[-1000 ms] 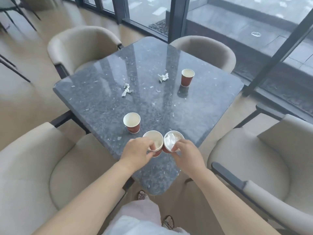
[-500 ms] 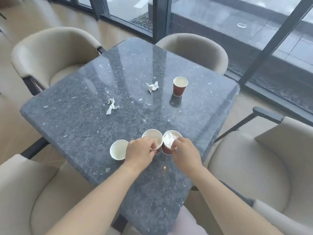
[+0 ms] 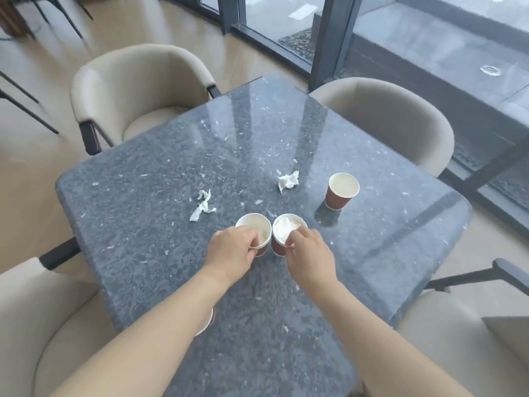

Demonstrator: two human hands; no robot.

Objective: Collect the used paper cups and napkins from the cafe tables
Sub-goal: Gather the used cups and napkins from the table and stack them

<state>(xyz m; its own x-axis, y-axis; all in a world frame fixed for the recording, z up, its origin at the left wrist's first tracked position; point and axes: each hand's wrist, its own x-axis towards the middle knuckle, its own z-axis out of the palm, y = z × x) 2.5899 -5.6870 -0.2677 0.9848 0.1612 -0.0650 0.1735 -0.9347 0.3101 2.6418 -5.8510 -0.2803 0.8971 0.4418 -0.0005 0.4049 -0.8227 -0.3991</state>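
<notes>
Hard to read first: under the left forearm only a sliver of a near cup showed, a bit of pale rim and red edge, the rest covered by the arm. The left hand hid the near side of the left cup, its fingers curled over the rim and the thumb on the outer wall, so it was a firm pinch. Whether that cup's base sat on the table or hung just above it could not be told. The right hand did the same to the right cup, fingertips hooked over the near rim and closed on it. A crumpled wad sat inside, half masked by the fingers. The two cups were side by side, rims almost touching, just ahead of the knuckles. Beyond the grips, a napkin lay loose to the left of the left cup. A second napkin lay farther back, and a far cup stood upright just right of it, well apart from both hands. The floor at upper left was smeared by blur.
</notes>
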